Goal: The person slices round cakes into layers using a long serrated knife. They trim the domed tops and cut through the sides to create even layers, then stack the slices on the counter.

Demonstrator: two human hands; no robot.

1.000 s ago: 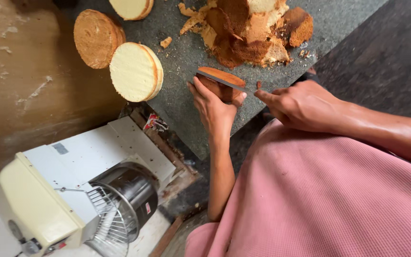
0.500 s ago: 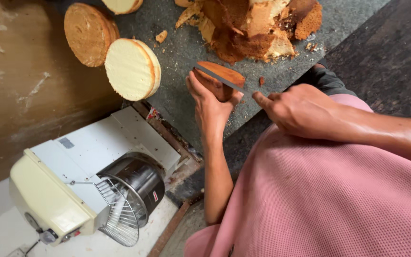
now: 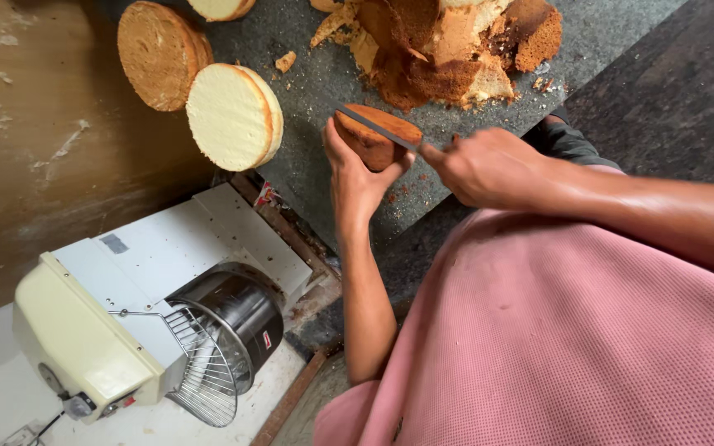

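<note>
My left hand (image 3: 355, 177) grips a small round brown sponge cake (image 3: 373, 136) standing on its edge on the dark stone counter (image 3: 307, 91). My right hand (image 3: 485, 165) holds a knife (image 3: 378, 128) whose blade lies across the top of that cake. Just beyond the cake is a heap of brown cake trimmings (image 3: 448, 45). To the left, a pale trimmed round cake (image 3: 233, 116) leans beside a brown-crusted round cake (image 3: 159, 54). Another pale cake (image 3: 221, 7) shows at the top edge.
Below the counter on the floor stands a cream planetary mixer (image 3: 134, 322) with a steel bowl (image 3: 237, 318) and wire guard. A worn brown surface (image 3: 35, 140) is at left. My pink garment (image 3: 555, 330) fills the lower right.
The small cake has turned up onto its edge in my left hand, and the knife blade now rests across it. The view has shifted slightly; the mixer sits further right.
</note>
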